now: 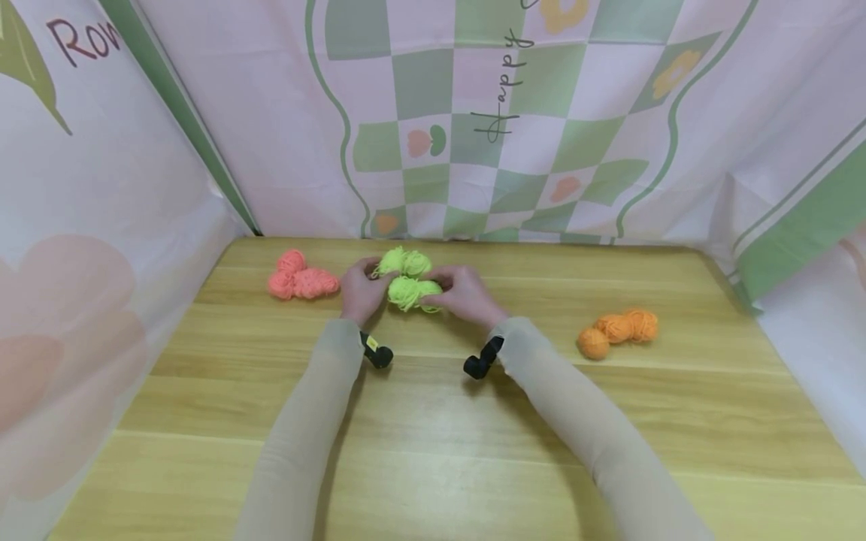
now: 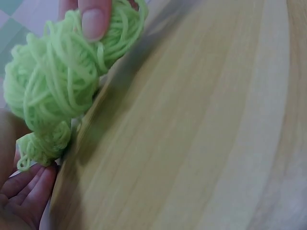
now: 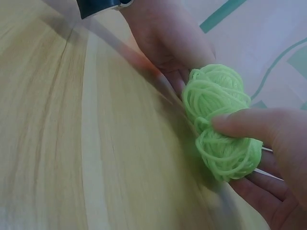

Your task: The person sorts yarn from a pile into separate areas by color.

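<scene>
Two bright green yarn skeins lie side by side at the back middle of the table, each pinched in at its waist. My right hand (image 1: 467, 291) grips the front green skein (image 1: 409, 294), its thumb (image 3: 235, 123) pressed across the waist and its fingers behind. My left hand (image 1: 363, 289) holds the left end of the back green skein (image 1: 404, 261), fingertips (image 2: 45, 175) right at the loose loops. In the left wrist view, the front skein partly covers the back one.
A pink yarn bundle (image 1: 301, 279) lies just left of my left hand. Farther right on the wooden table (image 1: 433, 451) sits an orange yarn bundle (image 1: 616, 330). A patterned curtain (image 1: 284, 135) hangs along the table's back edge. Each wrist carries a small black camera.
</scene>
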{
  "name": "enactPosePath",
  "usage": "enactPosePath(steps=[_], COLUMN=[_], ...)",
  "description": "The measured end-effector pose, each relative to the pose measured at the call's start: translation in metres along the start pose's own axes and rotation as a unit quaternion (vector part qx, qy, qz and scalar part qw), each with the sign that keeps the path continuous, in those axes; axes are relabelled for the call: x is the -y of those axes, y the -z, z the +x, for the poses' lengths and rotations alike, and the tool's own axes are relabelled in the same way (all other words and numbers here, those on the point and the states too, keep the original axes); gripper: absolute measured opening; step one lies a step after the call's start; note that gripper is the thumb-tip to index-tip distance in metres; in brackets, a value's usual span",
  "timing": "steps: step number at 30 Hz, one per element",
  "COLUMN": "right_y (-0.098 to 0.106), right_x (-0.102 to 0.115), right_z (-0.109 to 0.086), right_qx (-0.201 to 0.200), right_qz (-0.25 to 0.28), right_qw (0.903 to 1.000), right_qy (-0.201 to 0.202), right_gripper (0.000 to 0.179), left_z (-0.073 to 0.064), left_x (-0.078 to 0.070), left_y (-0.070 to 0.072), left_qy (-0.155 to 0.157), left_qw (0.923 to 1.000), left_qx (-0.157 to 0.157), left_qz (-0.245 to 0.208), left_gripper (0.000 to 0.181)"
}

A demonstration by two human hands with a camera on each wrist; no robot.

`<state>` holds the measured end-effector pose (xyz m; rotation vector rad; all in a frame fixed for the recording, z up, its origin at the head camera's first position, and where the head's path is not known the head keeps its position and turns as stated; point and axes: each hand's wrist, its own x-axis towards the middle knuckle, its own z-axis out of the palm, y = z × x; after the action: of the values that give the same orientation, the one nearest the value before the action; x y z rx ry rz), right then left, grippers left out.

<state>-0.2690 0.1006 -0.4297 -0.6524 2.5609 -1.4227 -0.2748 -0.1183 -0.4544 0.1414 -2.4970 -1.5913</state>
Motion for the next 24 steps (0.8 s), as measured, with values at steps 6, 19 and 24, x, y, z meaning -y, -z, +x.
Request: enactPosePath(steps=[6,19,24], right_y=[-0.003,-0.009,-0.01], right_x=[0.0,-0.003,-0.003], right_z=[0.004,0.009,0.011], right_qx=[-0.003,-0.004,-0.007], right_qz=[-0.001,-0.001,-0.003], right_qw=[1.0,1.0,1.0], right_qy=[-0.008,-0.001,0.003], right_gripper=[0.044,0.047,0.048], left_z=[0.0,-0.001,-0.001], left_x=[0.001,0.0,0.0], left_y=[-0.001,0.0,0.0], left_qy=[-0.001,0.011,0.01], left_qw=[1.0,0.9999,0.9999], left_qx=[-0.003,-0.006,-0.008], left_qz=[-0.005,-0.012,-0.007], left_gripper=[0.05,0.048,0.047])
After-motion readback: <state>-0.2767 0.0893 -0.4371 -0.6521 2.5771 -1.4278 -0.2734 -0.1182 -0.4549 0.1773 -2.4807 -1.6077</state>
